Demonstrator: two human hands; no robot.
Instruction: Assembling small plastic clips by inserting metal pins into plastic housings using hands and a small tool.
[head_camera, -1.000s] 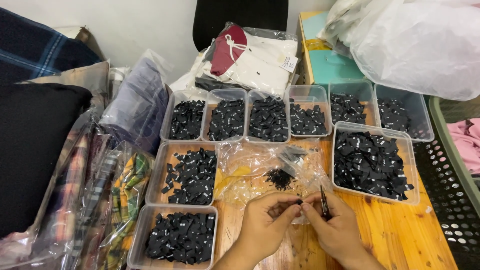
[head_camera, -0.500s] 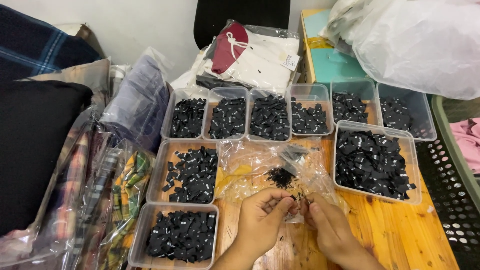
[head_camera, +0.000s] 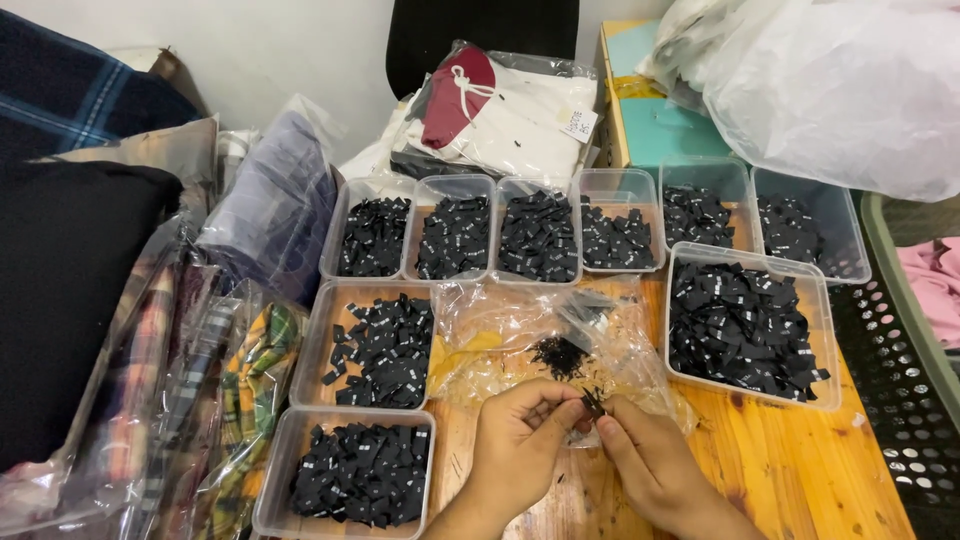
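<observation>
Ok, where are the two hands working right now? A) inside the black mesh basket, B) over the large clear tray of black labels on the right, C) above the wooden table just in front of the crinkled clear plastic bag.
C: the left hand and right hand meet over the wooden table, pinching a small black piece near the crinkled clear plastic bag.

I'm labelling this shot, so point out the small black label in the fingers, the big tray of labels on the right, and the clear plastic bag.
small black label (head_camera: 592, 403), head view, its middle.
big tray (head_camera: 748, 261), head view, far rim.
clear plastic bag (head_camera: 492, 322), head view, crinkled left part.
</observation>
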